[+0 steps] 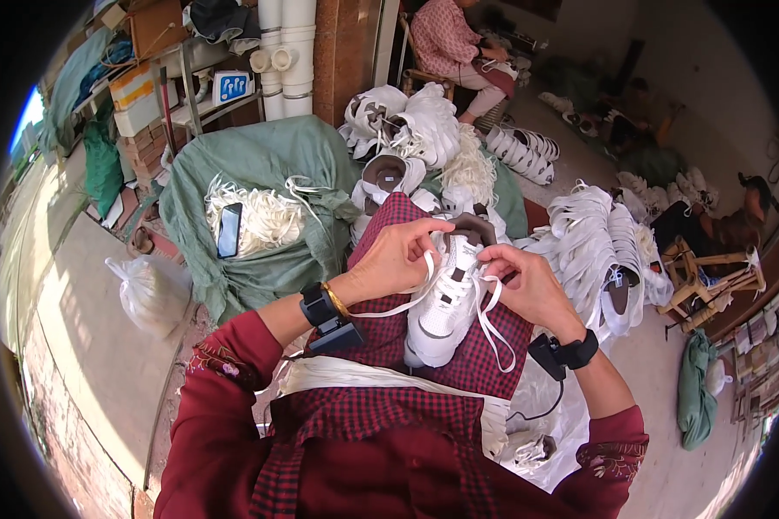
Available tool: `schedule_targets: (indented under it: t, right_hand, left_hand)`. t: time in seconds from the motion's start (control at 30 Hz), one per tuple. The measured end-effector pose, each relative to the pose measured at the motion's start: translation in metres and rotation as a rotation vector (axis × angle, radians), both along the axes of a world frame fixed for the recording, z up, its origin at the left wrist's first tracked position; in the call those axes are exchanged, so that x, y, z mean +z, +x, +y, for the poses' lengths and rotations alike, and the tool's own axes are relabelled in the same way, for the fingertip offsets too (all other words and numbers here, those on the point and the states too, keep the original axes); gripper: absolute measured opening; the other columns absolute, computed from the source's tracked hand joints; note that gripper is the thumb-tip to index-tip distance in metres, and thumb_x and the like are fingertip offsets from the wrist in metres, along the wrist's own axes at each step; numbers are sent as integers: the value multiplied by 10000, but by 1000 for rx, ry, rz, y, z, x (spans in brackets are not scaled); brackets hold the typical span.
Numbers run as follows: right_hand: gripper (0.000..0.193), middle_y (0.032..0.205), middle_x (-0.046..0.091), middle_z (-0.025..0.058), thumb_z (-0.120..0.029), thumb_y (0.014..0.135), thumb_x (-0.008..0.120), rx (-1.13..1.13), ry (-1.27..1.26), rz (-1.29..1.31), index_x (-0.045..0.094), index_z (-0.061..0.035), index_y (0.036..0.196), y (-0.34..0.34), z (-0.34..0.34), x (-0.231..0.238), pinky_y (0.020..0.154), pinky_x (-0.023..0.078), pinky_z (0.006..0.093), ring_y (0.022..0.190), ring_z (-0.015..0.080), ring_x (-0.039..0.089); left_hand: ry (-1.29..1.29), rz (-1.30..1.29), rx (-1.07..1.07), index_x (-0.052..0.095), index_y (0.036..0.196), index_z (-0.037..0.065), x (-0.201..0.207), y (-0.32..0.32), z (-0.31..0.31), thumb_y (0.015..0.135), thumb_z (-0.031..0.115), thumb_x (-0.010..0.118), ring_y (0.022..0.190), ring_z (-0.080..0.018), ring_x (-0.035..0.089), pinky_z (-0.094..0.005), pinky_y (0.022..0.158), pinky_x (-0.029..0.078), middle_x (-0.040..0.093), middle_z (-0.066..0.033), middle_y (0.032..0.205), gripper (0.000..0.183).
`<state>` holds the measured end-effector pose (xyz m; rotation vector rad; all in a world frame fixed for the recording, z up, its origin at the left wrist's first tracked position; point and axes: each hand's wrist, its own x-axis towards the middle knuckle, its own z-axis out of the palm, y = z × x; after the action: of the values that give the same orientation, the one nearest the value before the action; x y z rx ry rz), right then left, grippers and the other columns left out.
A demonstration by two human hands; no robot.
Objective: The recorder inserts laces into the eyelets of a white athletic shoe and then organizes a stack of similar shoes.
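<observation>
A white sneaker (442, 313) with a dark brown lining lies on my lap over a red-and-black checked apron (376, 333), its toe toward me. My left hand (396, 257) is closed at the left side of the shoe's opening, pinching a white shoelace (407, 304) whose end trails left across the apron. On the opposite side my right hand (528, 278) is closed too, with its thumb and finger on the lace by the upper eyelets. From there a loose loop hangs down beside the shoe. The lower part of the shoe's front is laced in rows.
A green sack (260, 147) at left bears a heap of white laces (273, 227) and a phone (228, 231). White shoes (580, 233) are piled at right and ahead. Another person (446, 39) sits working at the back. A wooden stool (710, 281) lies at far right.
</observation>
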<state>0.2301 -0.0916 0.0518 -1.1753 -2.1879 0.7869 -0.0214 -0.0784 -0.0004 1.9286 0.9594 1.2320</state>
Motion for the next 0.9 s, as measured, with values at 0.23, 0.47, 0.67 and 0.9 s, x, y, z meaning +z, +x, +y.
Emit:
schedule_targets:
  t: [0.23,0.47,0.67,0.9]
  right_hand:
    - [194,864,669,106,99,793,529,47,90,155,564,31,971,-46,21,9,720,541,304,769,171,652]
    - [178,753,601,80,104,744,646,77,219,129,547,21,867,-62,29,-17,639,522,299,700,162,627]
    - [171,736,564,134,81,753,639,66,492,-139,509,6,835,-30,31,12,698,447,410,781,327,557]
    - [151,780,539,116,51,763,637,-322,566,-391,525,-5,846,105,6,41,647,390,380,709,279,476]
  left_hand:
    - [-66,452,-252,634,1170,57,35,-24,33,783,-45,646,732,-106,637,-286,671,525,687,-38,798,401]
    - [32,377,-383,650,1009,40,26,-26,42,870,161,758,684,-112,611,-295,666,520,648,-6,737,214]
    - [88,157,-231,639,1161,12,5,-24,37,1078,291,449,775,-104,625,-263,709,523,650,-43,874,348]
    - [-134,-194,-92,614,1199,-7,-14,-30,21,1089,275,403,771,-112,652,-247,707,555,662,-67,902,369]
